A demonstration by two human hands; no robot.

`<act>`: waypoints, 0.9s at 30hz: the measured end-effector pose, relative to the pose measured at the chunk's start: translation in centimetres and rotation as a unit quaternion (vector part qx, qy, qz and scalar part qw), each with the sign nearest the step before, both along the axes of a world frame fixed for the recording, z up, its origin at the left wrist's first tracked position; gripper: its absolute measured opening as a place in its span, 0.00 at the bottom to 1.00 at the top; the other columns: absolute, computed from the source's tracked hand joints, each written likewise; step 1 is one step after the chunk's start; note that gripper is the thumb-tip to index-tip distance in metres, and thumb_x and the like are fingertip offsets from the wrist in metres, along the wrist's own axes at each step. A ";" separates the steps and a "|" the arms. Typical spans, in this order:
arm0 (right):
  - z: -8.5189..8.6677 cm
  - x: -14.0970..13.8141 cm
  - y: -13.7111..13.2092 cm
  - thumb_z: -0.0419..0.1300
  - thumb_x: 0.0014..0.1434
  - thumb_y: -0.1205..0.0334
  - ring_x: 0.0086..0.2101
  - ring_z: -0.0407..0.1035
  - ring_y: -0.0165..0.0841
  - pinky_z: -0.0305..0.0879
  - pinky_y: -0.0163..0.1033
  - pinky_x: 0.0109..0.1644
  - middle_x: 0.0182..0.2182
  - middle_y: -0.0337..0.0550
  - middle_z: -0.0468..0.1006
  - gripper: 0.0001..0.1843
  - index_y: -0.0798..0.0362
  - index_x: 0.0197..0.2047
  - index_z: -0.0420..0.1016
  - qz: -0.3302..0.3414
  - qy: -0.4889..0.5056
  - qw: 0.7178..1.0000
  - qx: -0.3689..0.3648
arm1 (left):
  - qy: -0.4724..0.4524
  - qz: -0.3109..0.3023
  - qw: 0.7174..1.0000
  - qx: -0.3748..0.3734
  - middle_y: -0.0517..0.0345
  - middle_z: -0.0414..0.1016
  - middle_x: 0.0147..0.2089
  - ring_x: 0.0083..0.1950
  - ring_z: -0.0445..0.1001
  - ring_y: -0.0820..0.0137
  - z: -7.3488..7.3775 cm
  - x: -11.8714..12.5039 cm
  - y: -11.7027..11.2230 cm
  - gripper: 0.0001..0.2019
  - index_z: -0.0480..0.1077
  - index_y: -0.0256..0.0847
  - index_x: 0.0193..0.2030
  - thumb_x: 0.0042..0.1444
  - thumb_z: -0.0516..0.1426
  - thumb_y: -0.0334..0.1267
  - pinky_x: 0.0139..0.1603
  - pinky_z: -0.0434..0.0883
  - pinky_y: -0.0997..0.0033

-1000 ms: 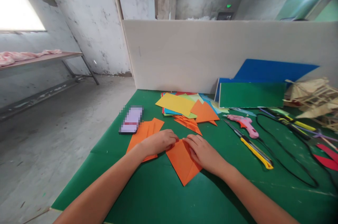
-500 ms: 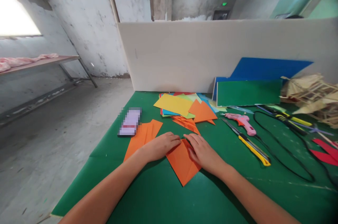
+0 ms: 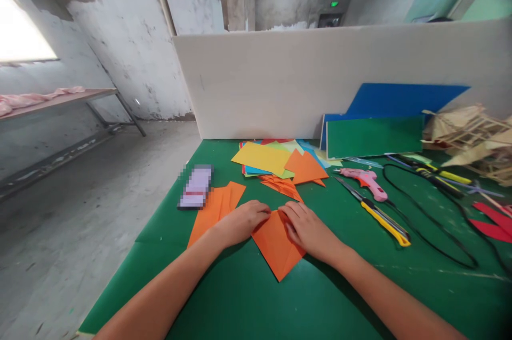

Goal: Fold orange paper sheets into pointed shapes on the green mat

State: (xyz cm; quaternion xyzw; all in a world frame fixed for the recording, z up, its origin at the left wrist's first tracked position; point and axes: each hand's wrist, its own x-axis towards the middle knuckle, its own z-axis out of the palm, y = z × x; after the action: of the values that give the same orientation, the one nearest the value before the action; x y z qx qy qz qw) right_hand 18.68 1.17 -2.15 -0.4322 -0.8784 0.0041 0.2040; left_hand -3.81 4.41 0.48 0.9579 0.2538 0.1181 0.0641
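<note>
A folded sheet of orange paper (image 3: 277, 250) lies on the green table, one corner pointing toward me. My left hand (image 3: 246, 221) is at its far left edge, fingers bent and pressed together on the paper. At the far right edge, my right hand (image 3: 310, 224) has its fingers curled over the sheet, thumb tucked against it. The fingertips of both hands partly hide the paper's top edge. Another creased orange sheet (image 3: 224, 201) is left of my left hand, partly under that forearm. Beyond my hands are a pile of folded orange pieces (image 3: 281, 186) and orange squares (image 3: 306, 167).
Coloured paper (image 3: 262, 157) is stacked at the back. A phone (image 3: 196, 188), blurred out, sits at the left. To the right are a pink glue gun (image 3: 370, 182) with a black cord and a yellow utility knife (image 3: 382, 217) with its blade out. A white board (image 3: 256, 84) stands behind.
My fingertips have shifted slightly apart along the paper's far edge, showing a little more of it. The view has tilted a little; the paper stays nearly in place.
</note>
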 end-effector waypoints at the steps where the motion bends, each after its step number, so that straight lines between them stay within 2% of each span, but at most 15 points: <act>1: -0.1 0.1 0.0 0.51 0.60 0.70 0.47 0.66 0.43 0.67 0.49 0.50 0.46 0.52 0.71 0.19 0.55 0.55 0.64 0.003 0.002 1.000 0.005 | -0.004 -0.001 1.000 -0.003 0.51 0.72 0.51 0.50 0.70 0.66 -0.1 0.0 0.1 0.16 0.69 0.38 0.50 0.59 0.49 0.21 0.52 0.70 0.66; 7: 0.2 0.1 0.1 0.51 0.61 0.70 0.47 0.66 0.42 0.68 0.47 0.49 0.45 0.51 0.71 0.17 0.54 0.53 0.66 0.009 -0.013 1.000 -0.002 | -0.023 -0.004 1.000 -0.011 0.51 0.74 0.50 0.48 0.70 0.66 -0.5 -0.2 0.4 0.13 0.72 0.37 0.47 0.59 0.51 0.22 0.50 0.70 0.68; 12: 0.4 0.0 0.0 0.51 0.61 0.70 0.46 0.66 0.41 0.68 0.47 0.49 0.44 0.50 0.71 0.17 0.54 0.53 0.67 0.003 -0.021 1.000 -0.007 | -0.024 -0.012 1.000 0.004 0.51 0.75 0.49 0.48 0.70 0.66 -0.4 -0.4 0.2 0.14 0.72 0.37 0.46 0.60 0.50 0.22 0.50 0.70 0.67; 18: 0.3 0.2 -0.1 0.52 0.58 0.73 0.47 0.65 0.43 0.68 0.49 0.50 0.46 0.51 0.70 0.24 0.53 0.58 0.64 0.015 -0.047 0.999 0.002 | 0.006 0.037 0.999 0.007 0.53 0.73 0.43 0.42 0.70 0.68 0.1 -0.8 0.0 0.11 0.75 0.40 0.41 0.62 0.51 0.27 0.43 0.69 0.71; 22: 0.3 0.1 0.0 0.52 0.57 0.74 0.47 0.66 0.42 0.68 0.48 0.50 0.46 0.52 0.70 0.24 0.55 0.58 0.65 0.016 -0.052 0.998 0.001 | 0.037 0.052 0.998 -0.013 0.56 0.72 0.39 0.39 0.70 0.70 0.4 -1.5 0.0 0.10 0.75 0.40 0.35 0.60 0.52 0.27 0.37 0.67 0.74; 27: 0.3 0.1 0.0 0.51 0.57 0.74 0.48 0.65 0.43 0.68 0.49 0.50 0.47 0.53 0.70 0.24 0.57 0.58 0.65 0.014 -0.058 0.998 0.005 | 0.086 0.089 0.992 0.000 0.56 0.71 0.34 0.36 0.70 0.69 1.3 -1.7 -0.7 0.12 0.73 0.39 0.27 0.56 0.52 0.26 0.31 0.64 0.71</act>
State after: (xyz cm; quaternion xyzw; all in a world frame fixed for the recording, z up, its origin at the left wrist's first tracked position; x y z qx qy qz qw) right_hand 18.74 1.16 -1.90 -0.4187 -0.8946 -0.0223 0.1545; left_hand -5.55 3.68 1.81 0.9382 0.3423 0.0406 0.0313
